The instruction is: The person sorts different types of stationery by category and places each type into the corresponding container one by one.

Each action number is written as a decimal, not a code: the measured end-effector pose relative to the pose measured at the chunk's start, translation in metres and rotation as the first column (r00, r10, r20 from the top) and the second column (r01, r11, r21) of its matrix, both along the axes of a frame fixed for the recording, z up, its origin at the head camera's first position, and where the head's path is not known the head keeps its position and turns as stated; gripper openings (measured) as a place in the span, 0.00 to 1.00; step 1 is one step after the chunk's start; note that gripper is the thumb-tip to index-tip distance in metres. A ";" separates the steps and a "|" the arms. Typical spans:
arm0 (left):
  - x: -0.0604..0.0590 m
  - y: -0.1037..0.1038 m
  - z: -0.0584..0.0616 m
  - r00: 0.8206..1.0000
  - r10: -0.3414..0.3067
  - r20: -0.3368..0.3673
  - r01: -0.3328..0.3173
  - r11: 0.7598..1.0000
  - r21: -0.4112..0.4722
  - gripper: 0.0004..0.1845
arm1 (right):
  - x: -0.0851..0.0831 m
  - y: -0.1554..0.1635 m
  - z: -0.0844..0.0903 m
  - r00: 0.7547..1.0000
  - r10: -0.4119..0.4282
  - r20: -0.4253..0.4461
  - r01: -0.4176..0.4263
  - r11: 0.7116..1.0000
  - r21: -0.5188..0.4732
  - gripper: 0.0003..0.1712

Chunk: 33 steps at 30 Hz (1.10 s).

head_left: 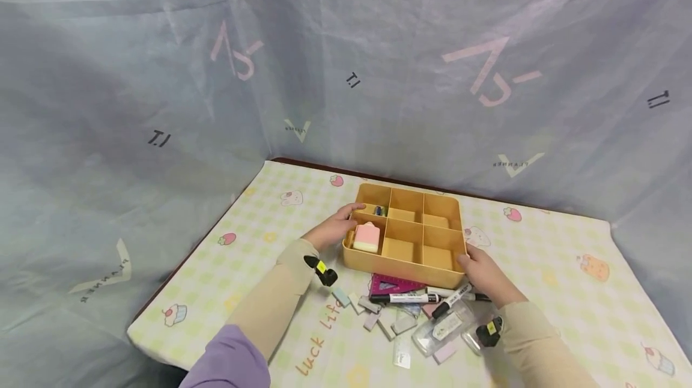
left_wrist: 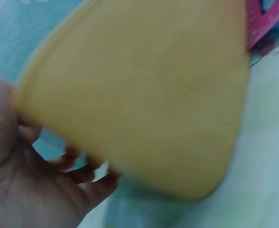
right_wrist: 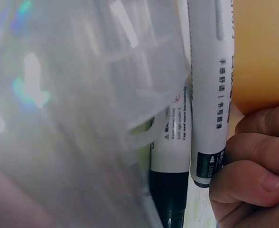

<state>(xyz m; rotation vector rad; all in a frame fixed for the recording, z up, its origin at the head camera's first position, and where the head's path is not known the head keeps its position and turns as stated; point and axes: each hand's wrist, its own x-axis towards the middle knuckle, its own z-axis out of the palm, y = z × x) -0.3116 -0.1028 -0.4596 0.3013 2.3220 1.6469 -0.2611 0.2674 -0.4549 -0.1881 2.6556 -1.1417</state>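
A yellow six-compartment organizer box (head_left: 402, 265) sits on the table. My left hand (head_left: 331, 230) grips its left side. In the left wrist view the fingers of the left hand (left_wrist: 44, 180) curl at the edge of the box (left_wrist: 144, 95), which is blurred. At the right front corner my right hand (head_left: 485, 271) holds the box, thumb at the rim. The right wrist view shows curled fingers of the right hand (right_wrist: 255, 166) beside a white marker (right_wrist: 210, 90). A pink-and-cream popsicle-shaped item (head_left: 367, 238) lies in the front left compartment, and a small dark-and-clear item (head_left: 380, 211) in the back left one.
In front of the box lie a magenta set square (head_left: 397, 284), black-and-white markers (head_left: 408, 298), several small eraser-like blocks (head_left: 386, 328) and a clear plastic case (head_left: 444, 331). A checked cloth (head_left: 259, 298) covers the table. A grey curtain (head_left: 351, 75) hangs behind it.
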 end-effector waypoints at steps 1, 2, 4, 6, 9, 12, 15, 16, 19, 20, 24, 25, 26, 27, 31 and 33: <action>0.002 0.002 -0.003 1.000 0.016 -0.001 -0.016 1.000 0.010 0.28 | 0.001 -0.001 0.001 1.000 0.000 0.002 0.000 1.000 -0.005 0.35; 0.004 0.003 -0.006 1.000 0.030 0.001 -0.030 0.999 0.031 0.29 | 0.001 -0.001 0.002 1.000 0.000 0.005 0.000 1.000 -0.007 0.35; 0.008 0.007 -0.009 0.998 0.059 0.013 -0.060 0.995 0.078 0.31 | 0.004 -0.001 0.004 1.000 0.002 0.005 -0.002 1.000 -0.006 0.35; 0.012 0.011 -0.011 0.996 0.087 0.034 -0.091 0.985 0.146 0.32 | 0.008 0.000 0.006 1.000 0.005 0.001 -0.005 1.000 -0.001 0.35; 0.017 0.018 -0.013 0.991 0.115 0.074 -0.130 0.961 0.242 0.34 | 0.015 0.004 0.009 1.000 0.002 0.004 -0.002 1.000 0.007 0.35; 0.025 0.025 -0.012 0.986 0.114 0.120 -0.147 0.935 0.323 0.36 | 0.024 0.006 0.012 1.000 -0.004 0.012 0.004 1.000 0.014 0.35; 0.031 0.027 -0.008 0.982 0.114 0.148 -0.162 0.913 0.373 0.37 | 0.030 0.006 0.014 0.999 -0.016 0.029 0.016 1.000 0.013 0.36; 0.033 0.027 -0.007 0.982 0.112 0.152 -0.163 0.909 0.383 0.37 | 0.032 0.006 0.014 0.999 -0.019 0.032 0.019 1.000 0.011 0.36; 0.036 0.024 -0.003 0.981 0.106 0.162 -0.163 0.903 0.397 0.38 | 0.035 0.003 0.015 0.999 -0.026 0.036 0.026 1.000 0.002 0.36; 0.036 0.023 -0.002 0.980 0.103 0.171 -0.164 0.901 0.401 0.38 | 0.035 0.002 0.016 0.999 -0.027 0.033 0.027 1.000 0.003 0.36; 0.036 0.018 0.001 0.981 0.104 0.162 -0.163 0.895 0.414 0.37 | 0.033 -0.002 0.022 1.000 -0.021 0.004 0.021 1.000 -0.002 0.35; 0.036 0.017 0.001 0.982 0.109 0.151 -0.164 0.892 0.422 0.37 | 0.031 -0.003 0.023 1.000 -0.016 -0.016 0.016 1.000 0.002 0.35; 0.036 0.015 0.001 0.984 0.115 0.139 -0.164 0.889 0.427 0.36 | 0.030 -0.005 0.025 0.999 -0.011 -0.033 0.012 1.000 0.008 0.35; 0.036 0.014 0.001 0.985 0.124 0.122 -0.165 0.889 0.426 0.36 | 0.028 -0.006 0.027 0.999 -0.006 -0.051 0.007 1.000 0.014 0.34; 0.037 0.008 -0.002 0.983 0.159 0.087 -0.181 0.889 0.420 0.32 | 0.026 -0.006 0.031 0.994 0.008 -0.110 0.000 0.997 0.074 0.38; 0.040 0.006 -0.004 0.980 0.181 0.088 -0.201 0.890 0.408 0.31 | 0.029 -0.005 0.033 0.991 0.018 -0.135 -0.004 0.995 0.101 0.40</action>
